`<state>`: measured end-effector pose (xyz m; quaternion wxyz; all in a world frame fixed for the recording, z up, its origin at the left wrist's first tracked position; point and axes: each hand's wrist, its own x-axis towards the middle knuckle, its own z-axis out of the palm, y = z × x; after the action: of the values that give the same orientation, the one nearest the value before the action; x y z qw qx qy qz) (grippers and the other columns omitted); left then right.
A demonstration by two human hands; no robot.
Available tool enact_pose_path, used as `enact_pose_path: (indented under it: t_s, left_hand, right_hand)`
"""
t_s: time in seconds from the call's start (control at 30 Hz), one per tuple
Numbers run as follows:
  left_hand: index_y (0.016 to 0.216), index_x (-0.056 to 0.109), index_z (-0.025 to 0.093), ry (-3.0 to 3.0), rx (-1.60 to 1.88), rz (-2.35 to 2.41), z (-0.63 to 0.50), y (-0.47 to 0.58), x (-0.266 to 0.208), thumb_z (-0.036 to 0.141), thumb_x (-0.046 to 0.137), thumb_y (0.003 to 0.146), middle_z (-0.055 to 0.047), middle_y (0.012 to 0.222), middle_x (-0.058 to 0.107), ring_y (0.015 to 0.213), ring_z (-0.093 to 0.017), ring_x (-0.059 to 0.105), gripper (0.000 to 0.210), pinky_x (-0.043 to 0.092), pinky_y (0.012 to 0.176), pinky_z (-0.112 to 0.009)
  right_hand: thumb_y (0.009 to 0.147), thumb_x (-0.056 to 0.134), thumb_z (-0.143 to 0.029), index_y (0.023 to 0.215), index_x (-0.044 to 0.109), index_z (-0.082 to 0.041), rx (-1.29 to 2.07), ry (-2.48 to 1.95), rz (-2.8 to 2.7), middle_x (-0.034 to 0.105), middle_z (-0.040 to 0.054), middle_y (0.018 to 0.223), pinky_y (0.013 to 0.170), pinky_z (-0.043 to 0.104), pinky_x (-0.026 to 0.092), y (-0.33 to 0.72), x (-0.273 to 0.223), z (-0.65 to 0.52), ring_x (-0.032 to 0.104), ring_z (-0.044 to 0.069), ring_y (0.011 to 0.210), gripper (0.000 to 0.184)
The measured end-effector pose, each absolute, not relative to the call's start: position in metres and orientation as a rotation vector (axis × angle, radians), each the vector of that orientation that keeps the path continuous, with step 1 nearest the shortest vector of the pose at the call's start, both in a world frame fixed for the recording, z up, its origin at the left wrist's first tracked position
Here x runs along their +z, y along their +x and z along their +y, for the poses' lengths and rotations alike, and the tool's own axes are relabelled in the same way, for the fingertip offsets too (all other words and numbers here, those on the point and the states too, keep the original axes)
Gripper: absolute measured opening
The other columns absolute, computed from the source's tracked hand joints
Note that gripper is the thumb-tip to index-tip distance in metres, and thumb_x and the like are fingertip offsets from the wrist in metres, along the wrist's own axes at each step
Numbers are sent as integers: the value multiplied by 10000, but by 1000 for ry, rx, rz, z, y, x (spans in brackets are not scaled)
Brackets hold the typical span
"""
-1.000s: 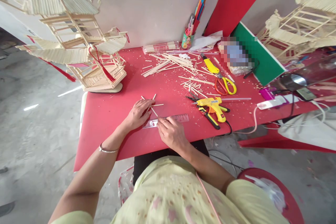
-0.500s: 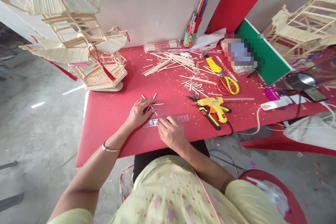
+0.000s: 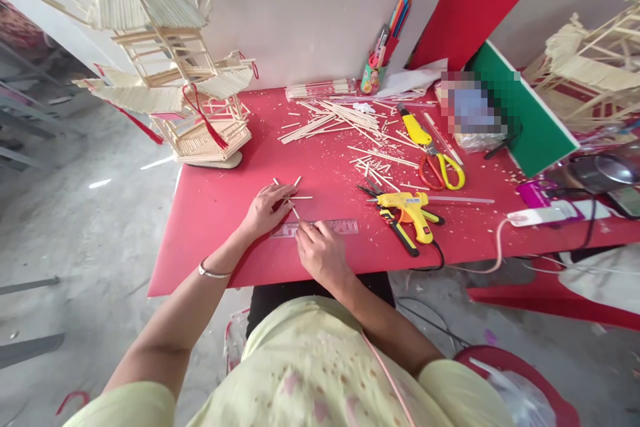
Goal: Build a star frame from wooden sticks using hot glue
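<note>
Though close, hands (image 3: pixel 266 210) (image 3: pixel 324 250) apart, backs uppermost.

- plenty of bare red tabletop (image 3: pixel 193 220) left of the left hand (image 3: pixel 265 210), open right out to the side edge
- beyond the crossed sticks (image 3: pixel 303 197), a free lane, until loose sticks (image 3: pixel 345 117) clutter it
- far left, the stick tower (image 3: pixel 150 99) stands tall, walling off that corner
- rightward from the right hand (image 3: pixel 320 247), glue gun (image 3: pixel 403 200) over pliers (image 3: pixel 406 238), blocking a low sweep, scissors (image 3: pixel 442 162) farther back
</note>
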<state>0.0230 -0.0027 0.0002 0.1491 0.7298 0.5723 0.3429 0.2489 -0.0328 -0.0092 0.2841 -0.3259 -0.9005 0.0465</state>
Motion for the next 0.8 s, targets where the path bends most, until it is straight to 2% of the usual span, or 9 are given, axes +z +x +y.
enact_pose_path:
  t_s: [0.27,0.8]
  left_hand:
    - [1292,726,226,2066,990,1680,-2,25,-3,436,736,929,-84,1293,768,1227,-270,697,419,517,1132,-449]
    - [1302,718,226,2060,988,1675,-3,25,-1,441,724,931,-90,1280,770,1214,-277,704,428,511,1127,-453]
  right_hand:
    - [1041,581,-164,1147,774,-163,118,-874,-2413,755,75,1315,867,363,554,249,-12,-34,607,236,955,220]
    - [1036,608,-185,1142,789,-176,132,-850,-2422,758,95,1319,887,378,552,251,-11,-33,622,243,978,210]
